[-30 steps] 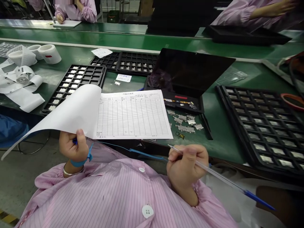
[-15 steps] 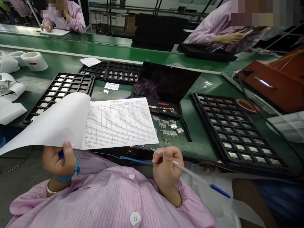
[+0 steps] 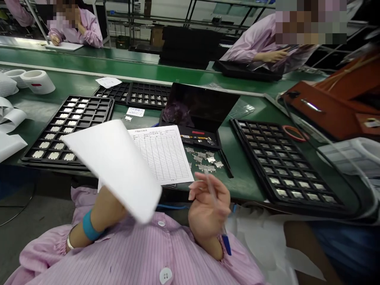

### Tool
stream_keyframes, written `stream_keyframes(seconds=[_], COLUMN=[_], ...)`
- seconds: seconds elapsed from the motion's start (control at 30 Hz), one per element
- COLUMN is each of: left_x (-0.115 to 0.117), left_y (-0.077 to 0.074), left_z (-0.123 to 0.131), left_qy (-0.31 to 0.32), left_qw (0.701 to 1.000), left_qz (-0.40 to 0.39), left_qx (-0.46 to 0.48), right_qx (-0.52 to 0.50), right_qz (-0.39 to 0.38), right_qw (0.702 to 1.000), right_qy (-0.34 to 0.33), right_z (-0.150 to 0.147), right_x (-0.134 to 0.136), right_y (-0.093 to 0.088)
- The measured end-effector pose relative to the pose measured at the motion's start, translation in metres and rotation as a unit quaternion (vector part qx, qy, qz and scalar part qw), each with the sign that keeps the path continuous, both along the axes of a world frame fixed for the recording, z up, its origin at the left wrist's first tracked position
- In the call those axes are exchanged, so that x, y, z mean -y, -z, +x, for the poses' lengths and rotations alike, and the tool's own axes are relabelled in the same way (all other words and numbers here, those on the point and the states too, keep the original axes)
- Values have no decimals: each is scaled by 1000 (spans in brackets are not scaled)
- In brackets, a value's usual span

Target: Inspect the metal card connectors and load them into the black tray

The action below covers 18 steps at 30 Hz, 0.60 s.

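A white sheet of paper (image 3: 115, 158) is lifted and bent over a printed form with a ruled table (image 3: 157, 156), hiding the form's left part. Behind the lifted sheet is my left hand (image 3: 110, 206), with a blue band at the wrist; it holds the sheet, though its fingertips are covered. My right hand (image 3: 209, 208) has its palm turned up and fingers loosely spread, with a clear pen (image 3: 212, 190) held across it. The pen's blue end points down toward my sleeve. Small metal parts (image 3: 204, 157) lie just beyond the form.
Black compartment trays hold small parts at left (image 3: 56, 130) and right (image 3: 285, 162). A black open case (image 3: 198, 107) stands in the middle, tweezers (image 3: 226, 163) beside it. White rolls (image 3: 38, 82) sit far left. Two co-workers in pink sit across the green bench.
My left hand has moved right, swinging the lifted sheet over the form. My right hand has opened its fingers somewhat and tipped the pen more upright.
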<state>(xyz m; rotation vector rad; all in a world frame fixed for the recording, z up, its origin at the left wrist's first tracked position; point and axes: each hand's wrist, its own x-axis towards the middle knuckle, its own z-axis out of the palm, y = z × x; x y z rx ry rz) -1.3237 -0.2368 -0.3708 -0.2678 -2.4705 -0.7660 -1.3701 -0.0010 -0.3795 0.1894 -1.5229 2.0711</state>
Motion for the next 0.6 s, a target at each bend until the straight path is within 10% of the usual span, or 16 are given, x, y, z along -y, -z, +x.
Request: stream_keyframes(seconds=[0.23,0.43,0.6], left_x=[-22,-20,-19], left_y=[-4,-4,-8], left_z=[-5,-4,-2], left_qy=[146,126,105], left_qw=[974,943,958], left_qz=[-1,192,183], left_qx=[175,240,195], right_qx=[-103,-87,-70], right_qz=[34,212,313], right_qw=[991,964,922], right_qy=[80,-137,-218], right_z=[14,30,30], right_x=[-7,-5,-7], right_y=[-28,-39,-41])
